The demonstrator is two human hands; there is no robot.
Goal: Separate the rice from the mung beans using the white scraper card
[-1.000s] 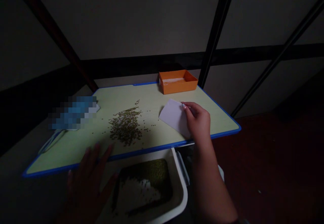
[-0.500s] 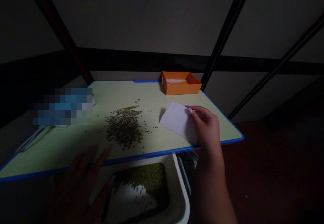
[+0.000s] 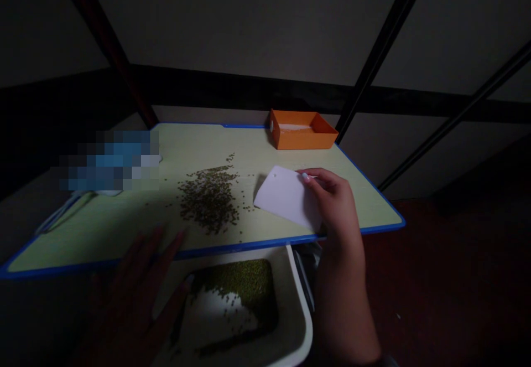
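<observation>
Since the earlier frame, the white card [image 3: 286, 195] had moved closer to the seed pile [image 3: 209, 198], stopping just right of it. Stray seeds [image 3: 244, 208] lay between the two. Right hand [image 3: 338, 201]: thumb and fingers pinched the card. Left hand [image 3: 141, 284]: fingers spread, nearer than the pile, in shadow; contact could not be confirmed. A pixelated blue item [image 3: 118, 156] occupied the tabletop [image 3: 352, 190] left of the pile. Beyond it, rightward, stood an orange box [image 3: 307, 141], whitish inside, contents unidentified. Below the pile, a white tub [image 3: 298, 300] held green seeds [image 3: 253, 284], its floor partly bare.
</observation>
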